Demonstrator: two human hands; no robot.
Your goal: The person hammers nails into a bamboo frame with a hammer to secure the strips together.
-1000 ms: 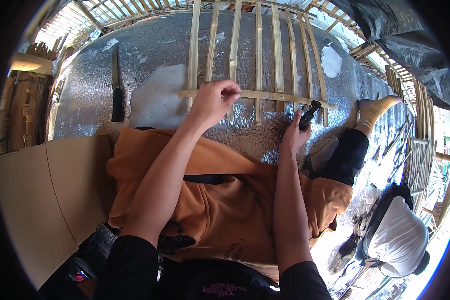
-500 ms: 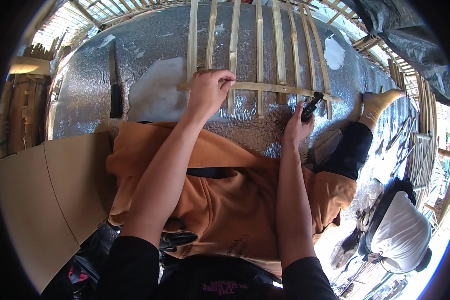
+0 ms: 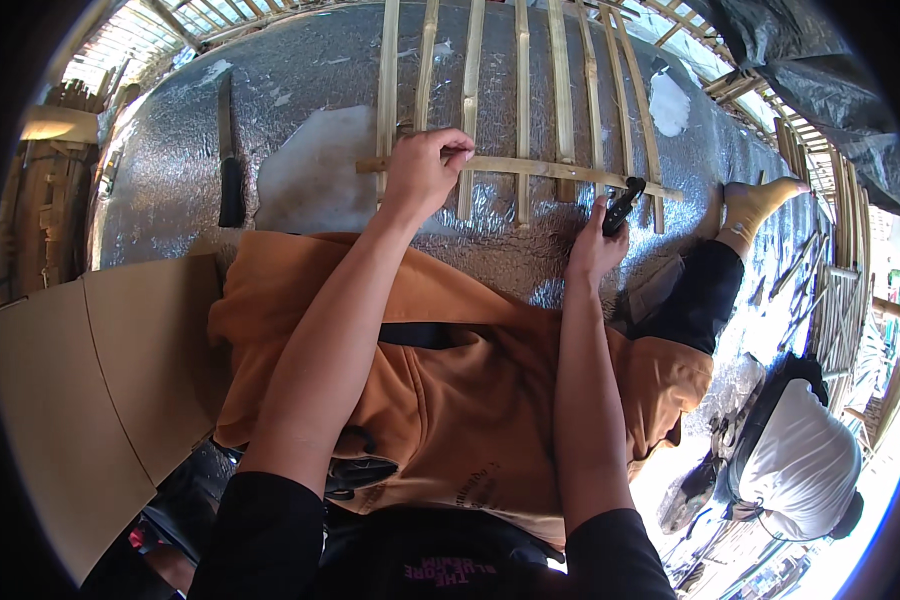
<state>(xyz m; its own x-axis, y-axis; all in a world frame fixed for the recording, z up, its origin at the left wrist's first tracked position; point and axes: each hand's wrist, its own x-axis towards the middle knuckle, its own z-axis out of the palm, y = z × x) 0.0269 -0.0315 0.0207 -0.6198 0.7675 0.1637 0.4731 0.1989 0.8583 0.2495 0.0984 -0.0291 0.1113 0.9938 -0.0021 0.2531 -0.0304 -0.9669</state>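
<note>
Several long split-bamboo slats [image 3: 523, 100] lie side by side, running away from me. One bamboo crosspiece [image 3: 530, 168] lies across their near ends. My left hand [image 3: 422, 178] is over the crosspiece's left part, fingertips pinched together; whatever they hold is too small to make out. Toward the crosspiece's right end, my right hand [image 3: 598, 246] is closed around a short black tool [image 3: 624, 206] with a rounded head. Its exact kind does not show clearly. The tool's head is near the crosspiece, and I cannot tell whether they touch.
Silvery foil sheeting [image 3: 310, 75] covers the work surface. A long knife with a black handle [image 3: 231, 190] lies at the left. Brown cardboard [image 3: 140, 360] stands at the lower left, and orange-brown cloth [image 3: 470, 400] covers my lap. A white-and-black bundle [image 3: 800, 460] is at the right.
My left hand has shifted slightly right and away from me, its fingers still pinched. The right hand with the black tool has barely moved.
</note>
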